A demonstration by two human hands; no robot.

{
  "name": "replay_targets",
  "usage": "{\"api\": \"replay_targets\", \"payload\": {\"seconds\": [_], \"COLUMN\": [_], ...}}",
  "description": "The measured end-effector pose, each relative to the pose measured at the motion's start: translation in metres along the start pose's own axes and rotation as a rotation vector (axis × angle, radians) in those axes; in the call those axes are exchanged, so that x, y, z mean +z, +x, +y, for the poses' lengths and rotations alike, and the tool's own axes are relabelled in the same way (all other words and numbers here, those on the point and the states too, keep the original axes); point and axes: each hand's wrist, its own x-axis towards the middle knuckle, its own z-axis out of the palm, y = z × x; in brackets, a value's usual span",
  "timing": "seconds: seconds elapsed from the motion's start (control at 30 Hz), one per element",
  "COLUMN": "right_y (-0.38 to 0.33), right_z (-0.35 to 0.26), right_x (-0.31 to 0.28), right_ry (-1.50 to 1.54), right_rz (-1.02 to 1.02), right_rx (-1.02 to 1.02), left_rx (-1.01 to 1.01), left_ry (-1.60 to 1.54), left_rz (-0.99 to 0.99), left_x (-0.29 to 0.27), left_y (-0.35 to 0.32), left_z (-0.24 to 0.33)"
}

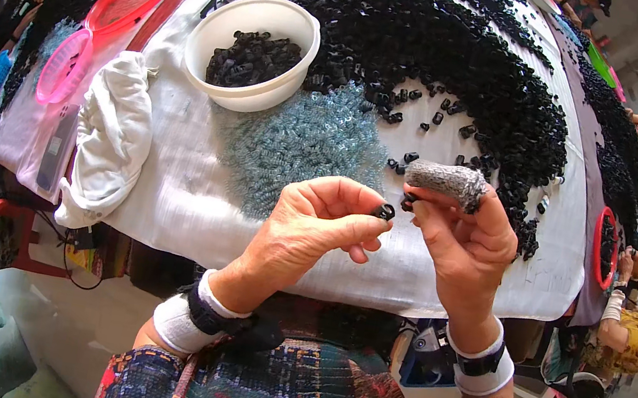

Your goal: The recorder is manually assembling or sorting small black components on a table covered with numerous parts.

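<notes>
Left hand (pixel 311 219) pinches a black ring-shaped piece (pixel 385 211) at its fingertips. Right hand (pixel 467 245), just beside it, pinches a second black piece (pixel 409 202); grey sleeve (pixel 444 180) on its forefinger. Beyond left hand: bluish coils (pixel 307 146), then white bowl (pixel 258 99).

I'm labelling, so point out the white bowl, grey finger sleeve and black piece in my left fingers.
White bowl (pixel 269 18), head view: inner wall.
Grey finger sleeve (pixel 445 180), head view: middle.
Black piece (pixel 381 211), head view: side.
</notes>
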Motion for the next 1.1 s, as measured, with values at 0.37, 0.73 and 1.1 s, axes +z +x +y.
{"api": "replay_targets", "payload": {"seconds": [0.37,0.73,1.1], "right_y": [0.003,0.015,0.019], "right_z": [0.013,0.018,0.015], "right_x": [0.013,0.017,0.018], "right_ry": [-0.131,-0.287,-0.481], "right_rz": [0.011,0.041,0.006], "right_rx": [-0.141,-0.309,-0.345], "left_rx": [0.089,0.090,0.094], "left_ry": [0.008,0.040,0.010], "left_rz": [0.025,0.094,0.113], "left_x": [0.000,-0.002,-0.003], "left_y": [0.000,0.005,0.016], "left_z": [-0.001,0.005,0.002]}}
